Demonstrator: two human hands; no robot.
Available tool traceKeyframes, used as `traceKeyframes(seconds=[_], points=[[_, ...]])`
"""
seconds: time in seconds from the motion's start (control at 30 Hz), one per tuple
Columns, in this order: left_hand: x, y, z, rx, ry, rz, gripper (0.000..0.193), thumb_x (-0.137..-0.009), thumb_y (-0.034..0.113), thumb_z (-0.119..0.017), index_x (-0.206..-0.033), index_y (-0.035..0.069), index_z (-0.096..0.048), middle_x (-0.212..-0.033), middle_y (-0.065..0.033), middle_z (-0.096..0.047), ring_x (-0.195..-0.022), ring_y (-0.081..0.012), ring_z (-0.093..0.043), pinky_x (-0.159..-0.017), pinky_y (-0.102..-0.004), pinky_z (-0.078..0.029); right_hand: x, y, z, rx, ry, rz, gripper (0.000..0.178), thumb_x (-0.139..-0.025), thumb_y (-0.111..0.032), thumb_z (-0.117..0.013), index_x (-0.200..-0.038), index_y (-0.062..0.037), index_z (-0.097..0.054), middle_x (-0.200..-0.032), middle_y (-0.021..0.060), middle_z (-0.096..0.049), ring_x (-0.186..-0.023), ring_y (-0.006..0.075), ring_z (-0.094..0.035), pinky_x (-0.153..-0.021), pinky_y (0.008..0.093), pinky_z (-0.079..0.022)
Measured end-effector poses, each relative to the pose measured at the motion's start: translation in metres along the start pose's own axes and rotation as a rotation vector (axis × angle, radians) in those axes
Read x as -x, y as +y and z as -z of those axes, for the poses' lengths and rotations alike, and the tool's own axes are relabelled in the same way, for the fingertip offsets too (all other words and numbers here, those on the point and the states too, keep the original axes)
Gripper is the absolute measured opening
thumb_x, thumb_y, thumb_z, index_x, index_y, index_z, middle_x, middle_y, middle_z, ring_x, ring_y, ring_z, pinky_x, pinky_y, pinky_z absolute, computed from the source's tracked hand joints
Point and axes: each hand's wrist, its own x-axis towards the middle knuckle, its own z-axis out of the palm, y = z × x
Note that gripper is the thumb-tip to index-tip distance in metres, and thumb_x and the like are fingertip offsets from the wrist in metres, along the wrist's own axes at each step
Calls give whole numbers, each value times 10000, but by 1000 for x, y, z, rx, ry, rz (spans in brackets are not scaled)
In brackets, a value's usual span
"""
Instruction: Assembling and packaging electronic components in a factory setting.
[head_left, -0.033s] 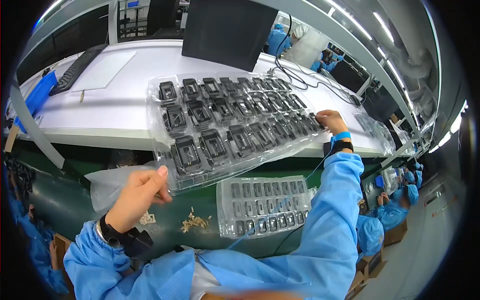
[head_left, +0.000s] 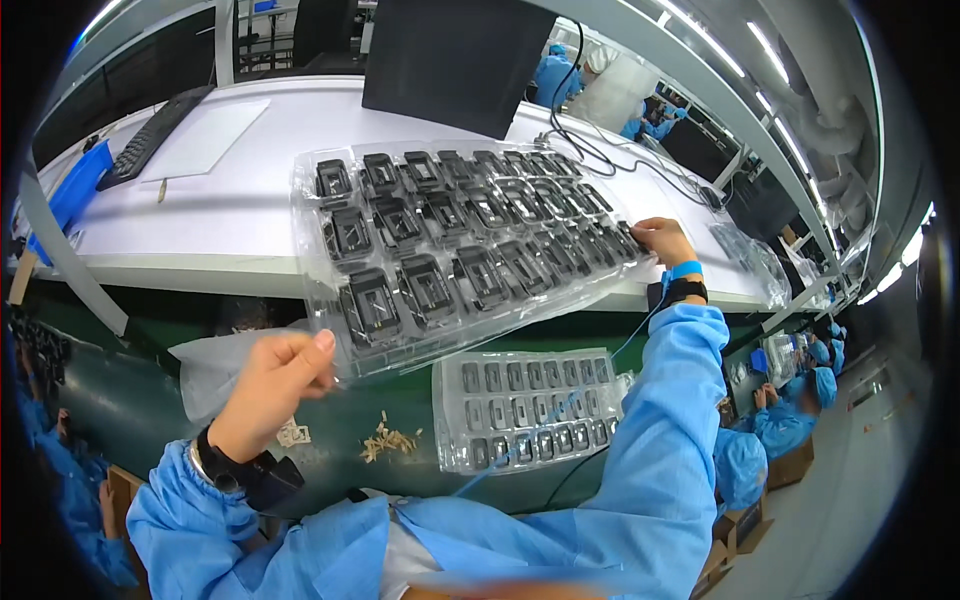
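Note:
A clear plastic blister tray [head_left: 311, 240] is held slanted between my two hands, its far side over the white bench. Rows of black rectangular plastic frames [head_left: 427, 290] sit in its pockets. My left hand [head_left: 275, 380] grips the near left corner, thumb on top and fingers curled beneath. My right hand [head_left: 663, 240] pinches the right end beside the last frames; its fingertips are partly hidden. Below, a second blister tray [head_left: 451, 440] with smaller dark-rimmed parts lies on the green surface [head_left: 345, 470].
A pile of small beige pieces [head_left: 388, 440] lies by the second tray. On the white bench [head_left: 235, 225] are a black keyboard [head_left: 155, 138], a blue bin [head_left: 78, 195], a black panel [head_left: 455, 70] and cables [head_left: 640, 160]. Co-workers in blue [head_left: 790, 425] sit at right.

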Motion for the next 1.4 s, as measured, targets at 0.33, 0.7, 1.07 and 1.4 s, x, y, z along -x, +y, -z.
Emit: traceKeyframes(seconds=[0.33, 0.7, 1.07, 1.4], points=[[-41, 5, 0, 497, -36, -216, 327, -886, 222, -613, -617, 95, -478, -703, -21, -549, -677, -156, -553, -714, -391, -508, 6, 22, 2, 74, 10, 73, 374, -818, -329, -609, -1066, -53, -659, -884, 65, -657, -707, 150, -599, -488, 274, -473], [-66, 44, 36, -346, 138, -117, 444, -913, 416, -529, -752, 3, -556, -663, -95, -606, -574, -140, -615, -536, -244, -499, 19, 47, -3, -102, 173, -63, 394, -855, -356, -614, -1031, -6, -649, -711, -3, -540, -561, 84, -442, -441, 242, -305], [-84, -235, 199, -1458, 493, -269, 338, -713, 30, -581, -1034, 127, -620, -1084, -137, -578, -1005, -310, -550, -770, -378, -496, 136, 94, 9, -279, 813, 98, 270, -891, -205, -599, -1061, -3, -656, -1018, 50, -668, -880, 121, -590, -726, 245, -440], [-152, -324, 236, -1661, 350, -113, 230, -741, 170, -592, -941, 87, -671, -1101, -128, -587, -1157, -308, -460, -877, -450, -425, 220, 57, -48, -234, 655, 118, 192, -912, -180, -577, -1022, -37, -643, -969, 7, -654, -794, 72, -550, -674, 213, -415]])
